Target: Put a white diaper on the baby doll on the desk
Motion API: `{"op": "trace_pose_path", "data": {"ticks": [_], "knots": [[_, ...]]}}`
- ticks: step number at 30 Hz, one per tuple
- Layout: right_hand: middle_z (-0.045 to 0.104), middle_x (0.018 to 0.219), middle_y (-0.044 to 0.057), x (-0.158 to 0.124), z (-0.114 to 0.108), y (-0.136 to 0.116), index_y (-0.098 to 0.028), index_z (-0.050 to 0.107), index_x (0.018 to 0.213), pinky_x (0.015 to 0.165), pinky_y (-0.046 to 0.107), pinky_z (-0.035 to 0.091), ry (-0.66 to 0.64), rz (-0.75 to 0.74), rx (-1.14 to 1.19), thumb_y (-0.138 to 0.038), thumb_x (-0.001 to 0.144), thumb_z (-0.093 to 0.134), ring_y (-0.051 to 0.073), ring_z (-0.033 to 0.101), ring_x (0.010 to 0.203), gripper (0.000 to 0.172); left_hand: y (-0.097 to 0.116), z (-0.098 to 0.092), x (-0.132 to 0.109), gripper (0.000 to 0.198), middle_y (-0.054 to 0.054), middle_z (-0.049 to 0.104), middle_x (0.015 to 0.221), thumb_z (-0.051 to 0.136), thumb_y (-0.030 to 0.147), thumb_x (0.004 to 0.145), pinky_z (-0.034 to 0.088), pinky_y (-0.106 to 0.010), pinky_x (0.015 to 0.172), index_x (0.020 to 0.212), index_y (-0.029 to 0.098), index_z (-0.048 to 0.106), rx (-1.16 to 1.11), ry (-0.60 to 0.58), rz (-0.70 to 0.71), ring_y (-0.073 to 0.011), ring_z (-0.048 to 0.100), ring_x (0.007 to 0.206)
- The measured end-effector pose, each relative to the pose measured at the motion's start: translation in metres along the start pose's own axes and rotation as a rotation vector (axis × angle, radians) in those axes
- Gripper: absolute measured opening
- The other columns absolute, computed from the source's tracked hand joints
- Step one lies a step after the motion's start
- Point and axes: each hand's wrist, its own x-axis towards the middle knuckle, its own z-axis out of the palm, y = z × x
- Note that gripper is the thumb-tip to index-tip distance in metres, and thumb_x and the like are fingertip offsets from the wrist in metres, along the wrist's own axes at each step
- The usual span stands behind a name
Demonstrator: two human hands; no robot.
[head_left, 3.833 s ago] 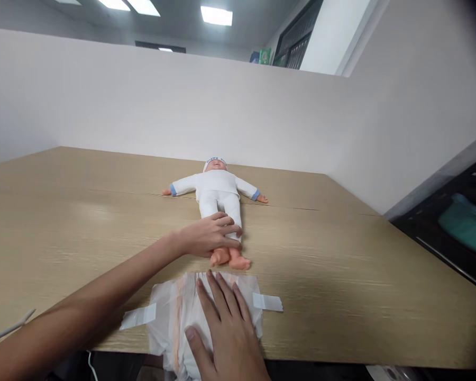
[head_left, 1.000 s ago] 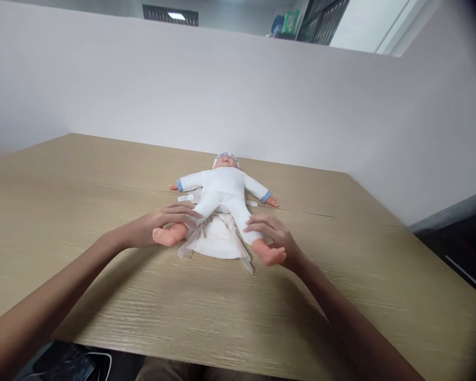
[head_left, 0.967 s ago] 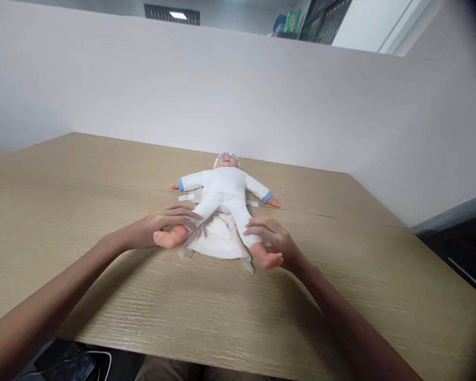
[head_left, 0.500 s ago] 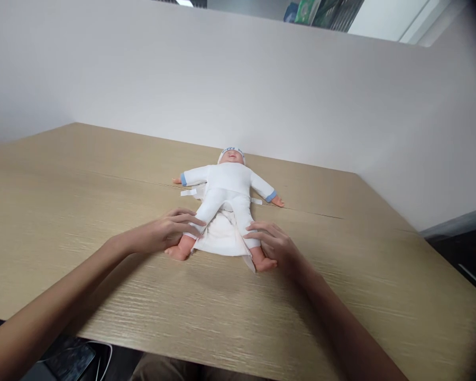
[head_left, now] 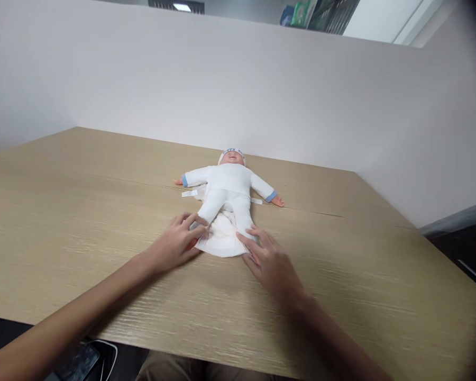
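Note:
A baby doll [head_left: 229, 177] in a white suit with blue cuffs lies on its back, arms spread and legs apart. Under its hips and between its legs is an open white diaper [head_left: 221, 241], its front flap spread toward me. White fastening tabs [head_left: 189, 193] stick out at either side of its waist. My left hand [head_left: 181, 238] is over the doll's lower leg at the flap's left edge, fingers apart. Over the other lower leg, my right hand [head_left: 267, 259] has its fingers spread, with fingertips at the flap's right edge. Both doll feet are mostly hidden by my hands.
The doll lies on a wide wooden table [head_left: 122, 201] with a seam across it. A pale partition [head_left: 238, 90] rises behind. Below the near edge are a dark device [head_left: 79, 362] and a white cable [head_left: 113, 352]. Something dark stands at the right.
Both hands have moved in over the doll's lower legs, now covering its feet. The diaper's lower right corner, which stuck out before, now lies under or beside my right hand.

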Motion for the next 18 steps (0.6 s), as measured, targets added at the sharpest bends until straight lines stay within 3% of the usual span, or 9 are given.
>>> {"op": "trace_pose_path", "data": {"ticks": [3, 11, 15, 18], "knots": [[0.072, 0.140, 0.015, 0.000, 0.008, -0.003, -0.026, 0.073, 0.146, 0.119, 0.056, 0.059, 0.025, 0.026, -0.021, -0.015, 0.110, 0.051, 0.033, 0.064, 0.145, 0.044, 0.001, 0.001, 0.000, 0.015, -0.010, 0.066, 0.143, 0.063, 0.029, 0.107, 0.048, -0.058, 0.110, 0.120, 0.027, 0.070, 0.019, 0.040, -0.005, -0.0364, 0.054, 0.127], [0.077, 0.128, 0.014, -0.014, -0.002, -0.009, -0.020, 0.073, 0.131, 0.111, 0.051, 0.058, 0.073, -0.069, -0.009, -0.010, 0.105, 0.055, 0.032, 0.068, 0.133, 0.033, 0.009, -0.007, -0.015, 0.019, -0.007, 0.074, 0.126, 0.054, 0.034, 0.114, 0.045, -0.051, 0.105, 0.119, 0.027, 0.071, -0.062, 0.046, -0.080, -0.0310, 0.057, 0.113], [0.078, 0.109, 0.011, -0.011, -0.006, -0.016, -0.019, 0.071, 0.115, 0.092, 0.042, 0.055, 0.120, -0.047, 0.005, -0.015, 0.111, 0.049, 0.029, 0.070, 0.107, 0.023, 0.016, -0.015, -0.013, 0.029, -0.005, 0.075, 0.107, 0.045, 0.038, 0.118, 0.046, -0.048, 0.097, 0.113, 0.027, 0.071, -0.053, 0.066, -0.153, -0.0281, 0.059, 0.099], [0.068, 0.086, 0.006, 0.008, -0.012, -0.017, -0.022, 0.064, 0.091, 0.075, 0.036, 0.046, 0.190, 0.031, 0.041, -0.022, 0.113, 0.047, 0.024, 0.062, 0.082, 0.028, 0.016, -0.026, 0.005, 0.031, -0.006, 0.076, 0.112, 0.044, 0.039, 0.117, 0.049, -0.048, 0.098, 0.113, 0.025, 0.072, -0.105, 0.145, -0.180, -0.0283, 0.062, 0.105]]}}
